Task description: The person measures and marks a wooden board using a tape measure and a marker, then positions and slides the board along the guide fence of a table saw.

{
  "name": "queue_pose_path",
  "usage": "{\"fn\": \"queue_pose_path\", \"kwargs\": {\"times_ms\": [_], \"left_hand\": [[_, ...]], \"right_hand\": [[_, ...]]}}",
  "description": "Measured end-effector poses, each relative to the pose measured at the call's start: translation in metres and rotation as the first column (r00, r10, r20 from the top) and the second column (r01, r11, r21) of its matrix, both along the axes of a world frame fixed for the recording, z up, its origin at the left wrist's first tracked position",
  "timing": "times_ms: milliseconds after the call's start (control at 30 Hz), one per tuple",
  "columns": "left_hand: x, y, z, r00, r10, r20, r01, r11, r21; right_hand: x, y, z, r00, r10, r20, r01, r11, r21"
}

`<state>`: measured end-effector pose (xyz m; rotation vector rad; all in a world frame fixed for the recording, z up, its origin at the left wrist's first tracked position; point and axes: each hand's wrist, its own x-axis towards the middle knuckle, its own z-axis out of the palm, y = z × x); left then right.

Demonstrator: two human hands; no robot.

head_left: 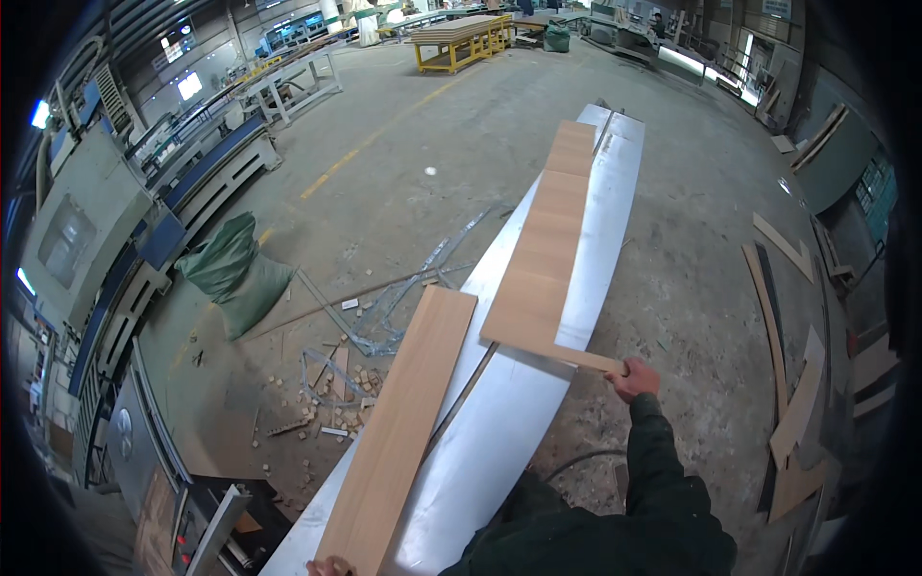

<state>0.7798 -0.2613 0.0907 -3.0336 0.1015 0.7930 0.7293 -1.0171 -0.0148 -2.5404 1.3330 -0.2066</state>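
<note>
- Head view: the right hand (633, 378) was clamped on the near corner of the far board (547, 252), apparently to steady it on the steel table (499, 432).
- The left hand (328, 566) was touching the near board's (403, 432) end; its finger state could not be told.
- Offcuts (797, 408), a green sack (233, 271) and floor scraps (331, 384) were seen around.
</note>
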Motion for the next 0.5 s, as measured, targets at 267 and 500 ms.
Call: {"fn": "queue_pose_path", "kwargs": {"times_ms": [267,500], "left_hand": [[0.006,-0.012,-0.011,0.999,0.033,0.001,-0.032,0.987,0.159],[-0.013,0.036,-0.072,0.97,0.234,0.068,-0.229,0.971,-0.07]], "right_hand": [[0.036,-0.146,-0.009,0.994,-0.105,-0.014,0.105,0.994,-0.031],[0.05,-0.191,-0.027,0.989,-0.141,-0.034,0.143,0.987,0.078]]}}
